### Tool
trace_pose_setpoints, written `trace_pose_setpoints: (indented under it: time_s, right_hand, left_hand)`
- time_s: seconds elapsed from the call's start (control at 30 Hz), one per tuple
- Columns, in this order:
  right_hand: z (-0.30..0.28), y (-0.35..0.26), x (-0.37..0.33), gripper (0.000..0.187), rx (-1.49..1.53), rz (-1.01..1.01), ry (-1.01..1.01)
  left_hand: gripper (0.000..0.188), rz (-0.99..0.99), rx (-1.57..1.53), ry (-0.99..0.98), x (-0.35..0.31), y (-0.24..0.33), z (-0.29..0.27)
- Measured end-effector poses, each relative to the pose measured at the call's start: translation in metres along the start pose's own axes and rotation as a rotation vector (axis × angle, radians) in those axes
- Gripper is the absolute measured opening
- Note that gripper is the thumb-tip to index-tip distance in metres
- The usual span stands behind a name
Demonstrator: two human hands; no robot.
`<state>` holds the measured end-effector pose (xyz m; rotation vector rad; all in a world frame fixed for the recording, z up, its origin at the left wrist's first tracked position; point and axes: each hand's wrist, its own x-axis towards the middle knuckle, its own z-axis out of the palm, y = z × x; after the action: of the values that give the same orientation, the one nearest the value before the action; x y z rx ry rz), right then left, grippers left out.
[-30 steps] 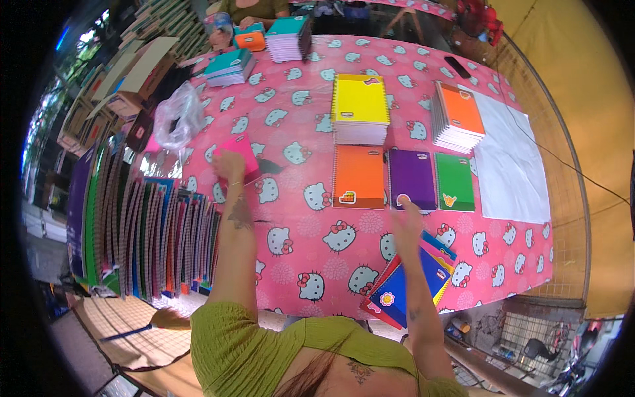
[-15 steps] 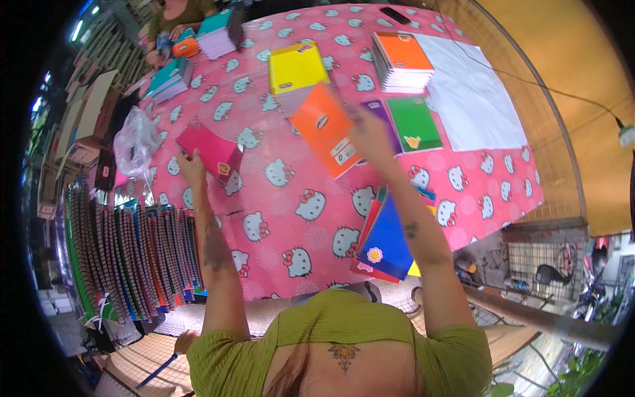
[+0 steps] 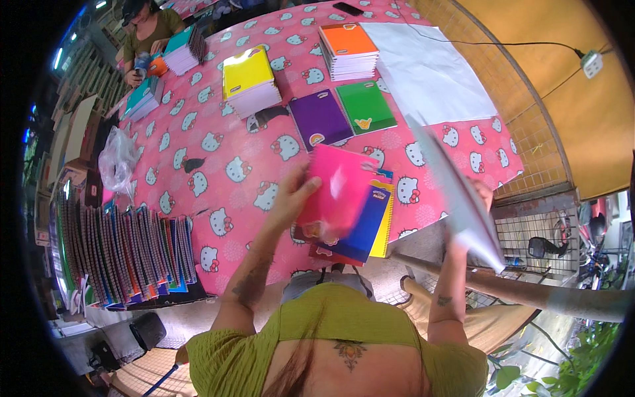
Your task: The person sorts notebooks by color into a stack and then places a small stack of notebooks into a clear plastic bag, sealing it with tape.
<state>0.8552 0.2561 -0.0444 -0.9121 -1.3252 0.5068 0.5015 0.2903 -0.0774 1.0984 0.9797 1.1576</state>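
My left hand grips a pink notebook by its left edge, thumb on the cover. The notebook hangs over a fanned pile near the table's front edge; a blue notebook and a yellow one show there, with a bit of red below. At the right, my right hand is closed around a notebook tilted almost edge-on and smeared by motion. Its cover colour is hard to make out. Beyond the pile lie a purple notebook and a green notebook, side by side.
Yellow notebooks and orange ones stand in stacks farther back. A white sheet covers the right side. Many spiral notebooks stand in a row at the left, near a plastic bag. Another person sits at the far left.
My left hand has brought the pink notebook rightward over the pile. My right hand has swung its notebook, orange before, to the right and nearer, uncovering the purple one. The view has shifted.
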Motion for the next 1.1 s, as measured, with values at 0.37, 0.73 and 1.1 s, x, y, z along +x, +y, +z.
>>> trace_pose_setpoints:
  time_s: [0.37,0.73,1.1]
  right_hand:
    - [0.001,0.001,-0.042,0.035,-0.329,-0.228,-0.319]
    - [0.088,0.106,0.021,0.033,-0.385,0.168,-0.418]
    - [0.196,0.231,0.075,0.045,-1.065,0.038,-0.721]
  left_hand:
    - [0.041,0.473,0.098,0.287,-0.005,0.153,-0.009]
    - [0.047,0.097,1.114,0.262,-0.001,-0.099,0.022]
    - [0.05,-0.094,1.109,0.474,0.192,-0.119,-0.057]
